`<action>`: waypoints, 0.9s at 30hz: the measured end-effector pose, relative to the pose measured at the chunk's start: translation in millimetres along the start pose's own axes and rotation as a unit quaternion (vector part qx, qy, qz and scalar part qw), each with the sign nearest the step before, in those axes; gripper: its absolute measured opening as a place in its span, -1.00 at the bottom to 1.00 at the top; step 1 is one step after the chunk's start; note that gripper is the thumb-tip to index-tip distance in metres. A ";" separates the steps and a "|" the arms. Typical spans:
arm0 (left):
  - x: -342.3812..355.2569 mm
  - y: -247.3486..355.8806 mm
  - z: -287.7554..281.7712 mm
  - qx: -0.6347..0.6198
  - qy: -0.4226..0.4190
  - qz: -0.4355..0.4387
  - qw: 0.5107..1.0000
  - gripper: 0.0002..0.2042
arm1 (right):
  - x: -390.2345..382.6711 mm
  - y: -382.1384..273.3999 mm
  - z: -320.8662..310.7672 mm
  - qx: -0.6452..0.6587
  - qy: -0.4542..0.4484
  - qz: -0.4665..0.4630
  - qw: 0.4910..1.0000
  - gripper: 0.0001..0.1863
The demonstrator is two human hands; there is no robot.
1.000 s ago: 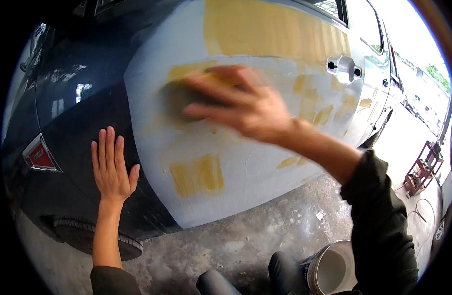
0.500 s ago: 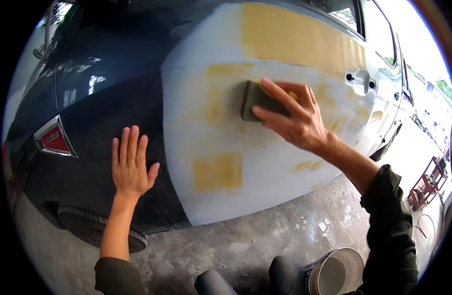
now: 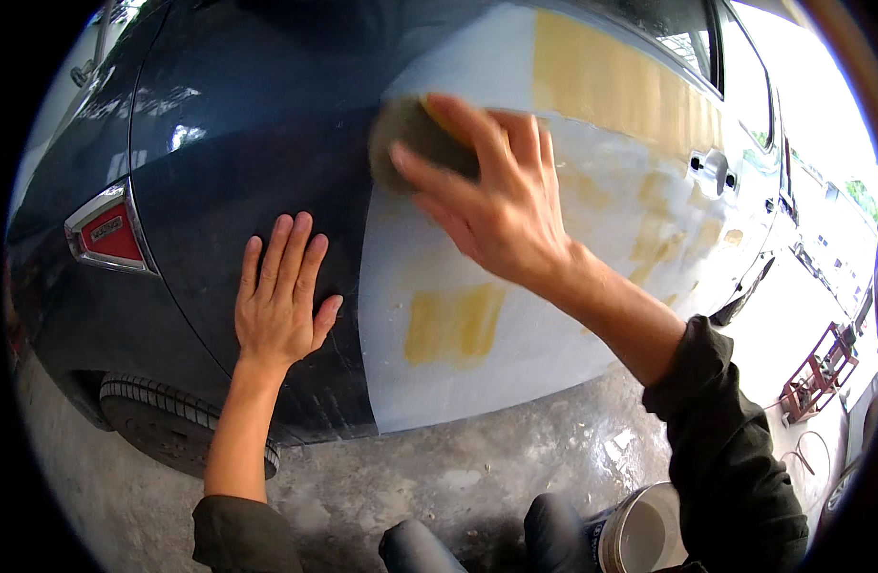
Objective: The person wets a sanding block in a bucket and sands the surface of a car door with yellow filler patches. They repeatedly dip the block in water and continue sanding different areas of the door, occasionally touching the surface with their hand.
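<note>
My right hand (image 3: 504,205) grips a dark greenish sanding block (image 3: 393,134) with a yellow edge. The block is pressed to the car's side and blurred by motion. It sits at the upper border where the dark blue paint (image 3: 257,153) meets the light grey area (image 3: 429,396) of the door. Patches of yellowish filler (image 3: 453,325) show on the grey. My left hand (image 3: 284,306) lies flat on the dark paint, left of that border, its fingers stretched out and holding nothing.
A door handle recess (image 3: 712,174) is at the right, a red chrome-framed badge (image 3: 112,232) at the left. Below are a wheel (image 3: 162,425) and, by my knees, a bucket (image 3: 639,540). A red metal stand (image 3: 819,374) and a hose lie farther right on concrete.
My right hand has swept the sanding block left and upward, from the grey area to its border with the dark paint. The view has shifted; my left hand stays flat on the panel.
</note>
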State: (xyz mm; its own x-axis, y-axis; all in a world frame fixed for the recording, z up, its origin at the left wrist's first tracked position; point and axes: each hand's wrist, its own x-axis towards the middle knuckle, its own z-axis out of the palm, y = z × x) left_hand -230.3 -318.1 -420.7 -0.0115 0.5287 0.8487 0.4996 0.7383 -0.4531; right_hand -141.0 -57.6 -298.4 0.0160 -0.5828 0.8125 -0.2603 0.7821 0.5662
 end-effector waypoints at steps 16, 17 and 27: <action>0.8 -1.0 1.7 -0.008 0.008 0.001 1.000 -0.35 | -29.2 7.2 -12.1 -0.025 -0.020 -0.041 0.999 -0.49; -1.2 -1.4 1.2 -0.009 0.001 0.001 1.000 -0.35 | -31.4 12.2 -11.2 -0.024 -0.024 -0.046 0.998 -0.50; -4.5 -4.4 1.4 -0.002 0.007 0.010 1.000 -0.35 | -29.8 60.1 -33.8 -0.020 -0.054 -0.064 0.996 -0.50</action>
State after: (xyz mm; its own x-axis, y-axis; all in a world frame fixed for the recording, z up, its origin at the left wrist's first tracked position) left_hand -233.6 -323.1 -422.9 0.0114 0.5374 0.8433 0.5037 0.7255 -0.4691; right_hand -124.5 14.3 -283.9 -0.0587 -0.6973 0.7144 -0.2242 0.7065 0.6712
